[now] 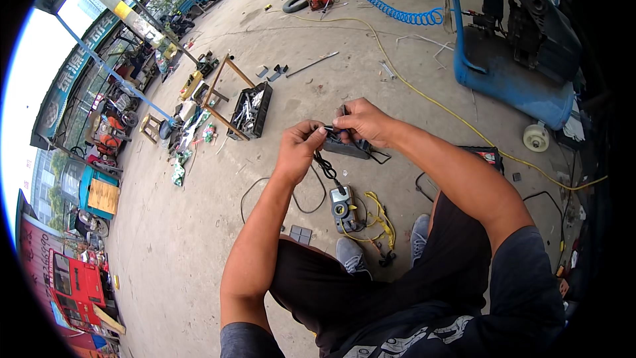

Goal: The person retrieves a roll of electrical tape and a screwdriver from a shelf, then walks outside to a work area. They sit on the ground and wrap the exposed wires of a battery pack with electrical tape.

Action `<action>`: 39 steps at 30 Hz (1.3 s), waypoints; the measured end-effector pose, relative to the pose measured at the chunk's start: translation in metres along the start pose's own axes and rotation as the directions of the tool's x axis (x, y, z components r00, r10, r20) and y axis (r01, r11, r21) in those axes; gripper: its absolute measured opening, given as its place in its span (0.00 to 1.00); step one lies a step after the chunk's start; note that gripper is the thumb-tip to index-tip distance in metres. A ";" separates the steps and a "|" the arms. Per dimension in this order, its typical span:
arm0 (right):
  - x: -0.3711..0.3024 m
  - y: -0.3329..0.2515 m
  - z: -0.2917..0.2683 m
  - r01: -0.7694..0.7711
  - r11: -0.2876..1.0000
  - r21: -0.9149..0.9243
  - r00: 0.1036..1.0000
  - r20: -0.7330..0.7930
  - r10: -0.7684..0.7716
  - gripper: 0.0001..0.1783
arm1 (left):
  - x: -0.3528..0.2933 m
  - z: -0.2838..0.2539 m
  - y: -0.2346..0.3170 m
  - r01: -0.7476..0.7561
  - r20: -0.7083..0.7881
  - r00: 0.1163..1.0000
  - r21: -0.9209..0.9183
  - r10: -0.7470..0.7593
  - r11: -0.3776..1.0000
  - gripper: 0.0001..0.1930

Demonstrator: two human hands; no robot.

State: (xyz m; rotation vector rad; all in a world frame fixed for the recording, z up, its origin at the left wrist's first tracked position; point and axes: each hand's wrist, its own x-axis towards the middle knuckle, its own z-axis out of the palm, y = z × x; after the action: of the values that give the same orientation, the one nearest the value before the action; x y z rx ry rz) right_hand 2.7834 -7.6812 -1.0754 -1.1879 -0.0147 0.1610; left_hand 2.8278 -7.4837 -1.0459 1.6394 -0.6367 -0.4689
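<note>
My left hand and my right hand meet in front of me, fingertips almost touching. Both pinch the end of a black cable; a small dark connector seems to be between the fingers, partly hidden. The twisted cable hangs from my left hand toward a grey handheld meter with a round dial, lying on the ground near my shoes. Just beyond and below my hands sits a dark box with a black lead beside it. Yellow wires lie bunched to the right of the meter.
A black crate of metal tools stands ahead left, against a wooden frame. At right is a blue air compressor with a coiled blue hose. A yellow hose crosses the concrete. A dark battery-like box sits beyond my right forearm.
</note>
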 end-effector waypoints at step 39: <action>-0.002 -0.004 0.009 -0.030 1.000 0.004 0.984 -0.177 0.030 0.02 | -0.004 0.016 0.003 -0.288 0.114 0.951 0.655 0.286 0.699 0.11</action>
State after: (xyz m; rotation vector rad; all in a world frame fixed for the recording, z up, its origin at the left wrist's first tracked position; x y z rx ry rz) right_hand 2.7814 -7.6749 -1.0686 -1.1977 0.1600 0.0813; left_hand 2.8148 -7.4936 -1.0461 2.1565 -1.1394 0.0133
